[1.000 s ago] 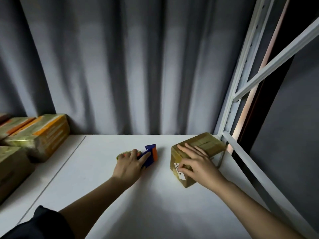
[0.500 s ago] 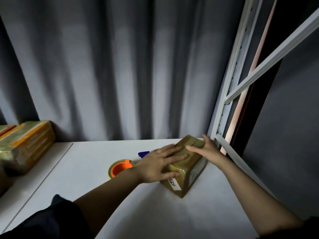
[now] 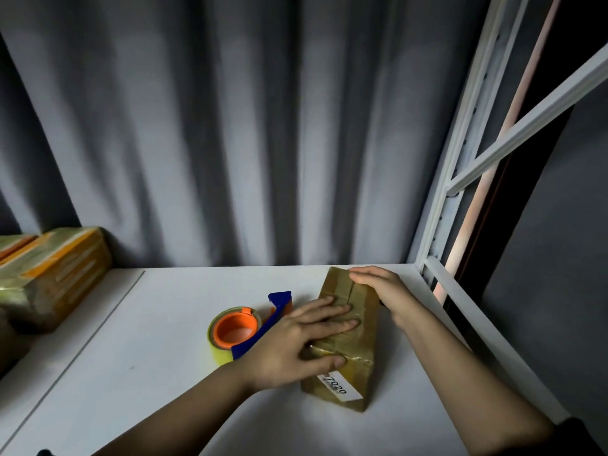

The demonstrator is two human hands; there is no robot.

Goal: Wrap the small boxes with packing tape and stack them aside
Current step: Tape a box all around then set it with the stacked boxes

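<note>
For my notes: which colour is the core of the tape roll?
Orange, seen in the head view: the tape roll has an orange core.

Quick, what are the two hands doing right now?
Left hand: open, fingers flat on top of the box, thumb on its near side.
Right hand: open, resting against the box's far end.

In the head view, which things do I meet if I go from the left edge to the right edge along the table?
Stacked taped boxes → tape dispenser → left hand → small taped box → right hand → white shelf frame.
</note>
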